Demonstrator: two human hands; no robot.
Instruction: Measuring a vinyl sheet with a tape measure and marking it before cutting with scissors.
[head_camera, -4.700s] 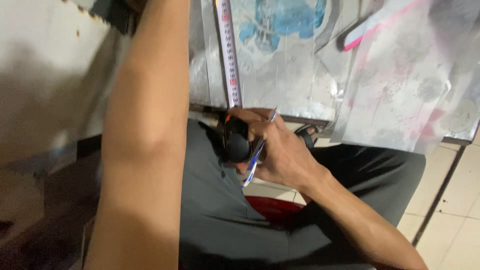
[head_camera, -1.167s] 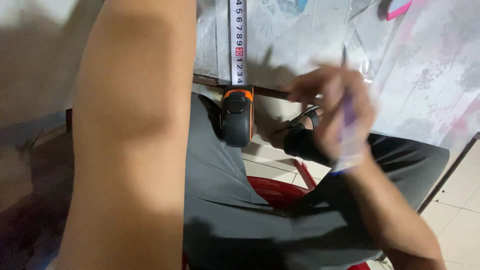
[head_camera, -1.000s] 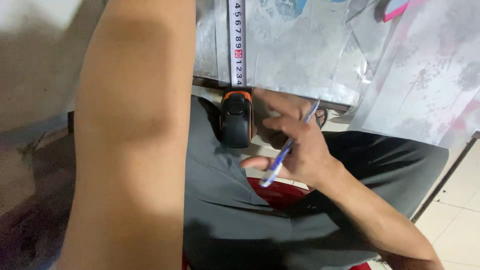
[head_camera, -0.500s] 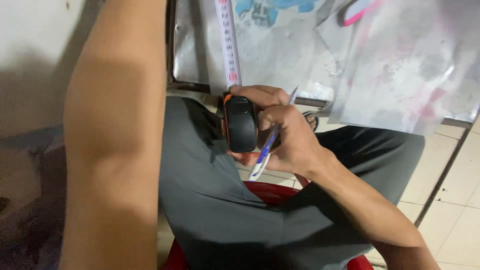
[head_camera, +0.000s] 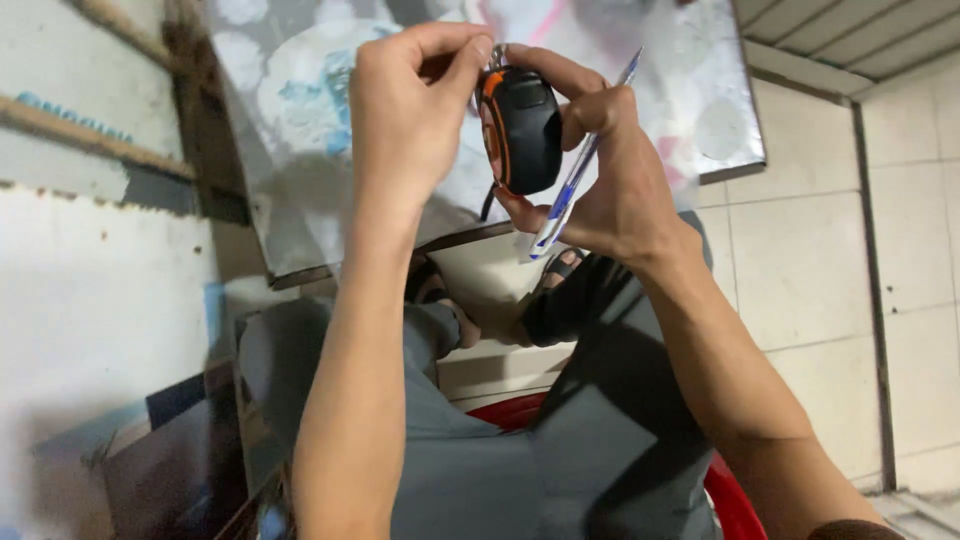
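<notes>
Both hands have come up since a moment ago, and the tape measure (head_camera: 522, 128) is now held high in front of the shiny metal sheet (head_camera: 300, 120) instead of down by the lap. Its long strip, which lay out over the sheet before, no longer shows. The black and orange case stands nearly upright, long side up and down, tipped a little to the left. The right hand (head_camera: 600, 160) is curled around the case from the right and also grips a blue and white pen (head_camera: 580, 165), which slants up to the right. The left hand (head_camera: 410, 110) pinches the top of the case with thumb and fingers. Below are grey trousers (head_camera: 560, 450), a red stool (head_camera: 730, 500) and the tiled floor (head_camera: 800, 270).
</notes>
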